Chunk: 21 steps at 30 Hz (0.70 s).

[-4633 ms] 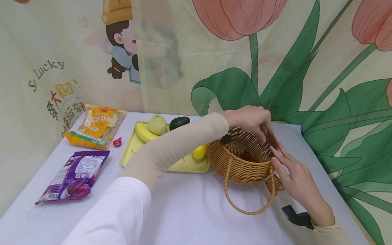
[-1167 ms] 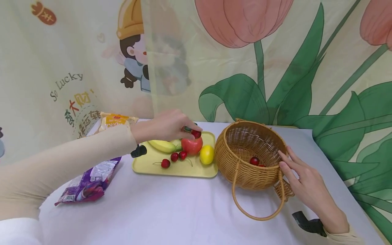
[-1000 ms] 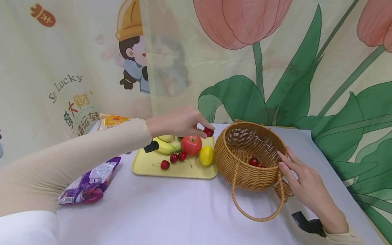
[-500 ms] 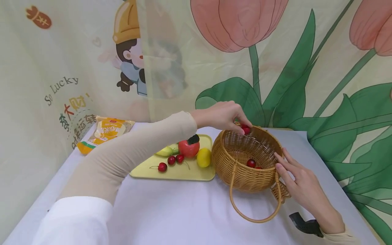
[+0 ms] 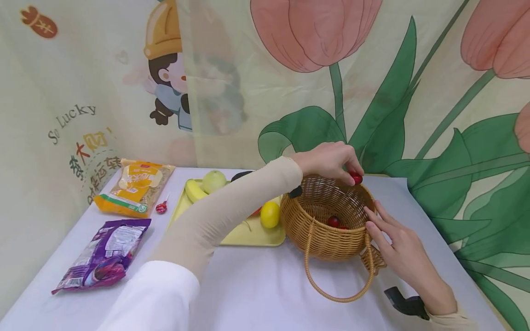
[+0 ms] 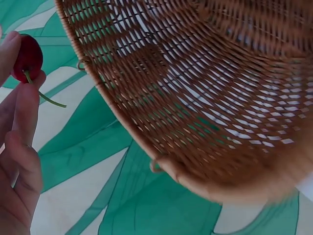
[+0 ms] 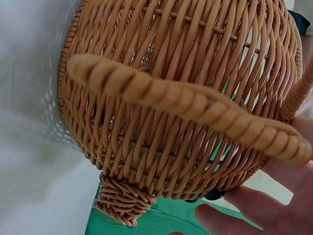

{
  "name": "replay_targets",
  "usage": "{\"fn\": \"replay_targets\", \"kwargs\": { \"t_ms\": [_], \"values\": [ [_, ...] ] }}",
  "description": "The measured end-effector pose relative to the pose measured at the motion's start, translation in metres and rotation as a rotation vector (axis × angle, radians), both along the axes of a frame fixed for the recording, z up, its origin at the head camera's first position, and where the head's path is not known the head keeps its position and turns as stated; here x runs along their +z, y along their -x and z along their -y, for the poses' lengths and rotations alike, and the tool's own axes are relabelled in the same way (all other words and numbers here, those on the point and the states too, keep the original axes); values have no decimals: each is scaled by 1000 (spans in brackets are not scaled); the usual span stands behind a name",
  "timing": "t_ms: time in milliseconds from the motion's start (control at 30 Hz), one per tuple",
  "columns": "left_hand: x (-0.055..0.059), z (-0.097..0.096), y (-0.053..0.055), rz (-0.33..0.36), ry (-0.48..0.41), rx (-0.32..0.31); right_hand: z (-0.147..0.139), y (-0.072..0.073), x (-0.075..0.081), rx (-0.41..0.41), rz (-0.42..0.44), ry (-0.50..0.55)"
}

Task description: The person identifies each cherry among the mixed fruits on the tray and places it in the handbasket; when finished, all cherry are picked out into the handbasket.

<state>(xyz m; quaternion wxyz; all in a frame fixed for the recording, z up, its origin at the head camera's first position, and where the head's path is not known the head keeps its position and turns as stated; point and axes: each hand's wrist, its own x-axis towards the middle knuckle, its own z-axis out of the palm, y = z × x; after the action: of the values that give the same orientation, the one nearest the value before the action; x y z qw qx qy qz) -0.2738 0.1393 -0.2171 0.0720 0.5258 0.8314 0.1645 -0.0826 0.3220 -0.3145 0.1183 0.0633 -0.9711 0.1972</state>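
Observation:
My left hand (image 5: 329,161) pinches a red cherry (image 5: 356,178) above the far right rim of the wicker basket (image 5: 327,241). In the left wrist view the cherry (image 6: 30,58) sits between thumb and fingers, its green stem hanging free, outside the basket's rim. Inside the basket lie red cherries (image 5: 333,221), partly hidden by the front wall. My right hand (image 5: 399,241) rests on the basket's right side, fingers extended against the rim. The right wrist view shows its fingers (image 7: 254,203) beside the woven wall, near the rope-like handle (image 7: 181,100).
A yellow tray (image 5: 265,236) left of the basket bears a banana (image 5: 193,191), a pale green round fruit (image 5: 214,181) and a lemon (image 5: 270,214); my left arm covers part of it. Farther left lie an orange bag (image 5: 136,186), a purple bag (image 5: 107,255) and a lollipop (image 5: 161,208).
Holding the cherry, my left hand has travelled right from above the tray to the basket's far right rim. My right hand has stayed at the basket. The view has shifted slightly.

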Motion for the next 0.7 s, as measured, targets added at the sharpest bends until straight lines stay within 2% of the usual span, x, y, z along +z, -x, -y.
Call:
{"fn": "replay_targets", "kwargs": {
  "t_ms": [233,567,700],
  "values": [
    [-5,-16,-1,32,2,5,1,0,0,2,-3,2],
    [-32,-28,1,47,18,-40,3,-2,1,-14,30,2],
    [-39,-29,3,60,36,-30,3,-4,4,-17,23,8]
  ]
}}
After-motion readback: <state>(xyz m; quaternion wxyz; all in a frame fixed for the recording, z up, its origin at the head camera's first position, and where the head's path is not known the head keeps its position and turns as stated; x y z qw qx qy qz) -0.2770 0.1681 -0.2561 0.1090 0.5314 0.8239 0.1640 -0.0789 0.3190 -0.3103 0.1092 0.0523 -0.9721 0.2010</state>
